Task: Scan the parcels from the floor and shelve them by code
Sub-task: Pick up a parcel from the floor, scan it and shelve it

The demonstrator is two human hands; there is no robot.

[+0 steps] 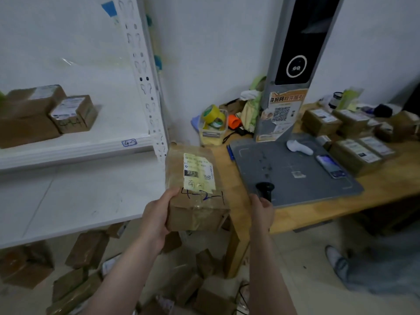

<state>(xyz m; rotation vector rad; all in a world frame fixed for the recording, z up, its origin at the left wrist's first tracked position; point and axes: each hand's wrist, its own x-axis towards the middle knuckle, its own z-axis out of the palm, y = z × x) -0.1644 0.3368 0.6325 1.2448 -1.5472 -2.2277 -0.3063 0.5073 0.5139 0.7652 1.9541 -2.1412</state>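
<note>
left hand [156, 217] gripping parcel [197, 214] marked 4-2-1, right hand [261, 212] wrapped round black handheld device [264, 189]. we'd match shelf tag [129, 142] 4-2, slide it in label-out.

Your left hand [156, 220] grips a brown taped parcel [195, 201] at its near left corner, label up, hand-marked 4-2-1. Your right hand [261, 212] holds a black cylindrical tool [264, 189]. Brown parcels [87, 248] lie jumbled on the floor under the white shelf [91, 146], which is tagged 4-2.
</note>
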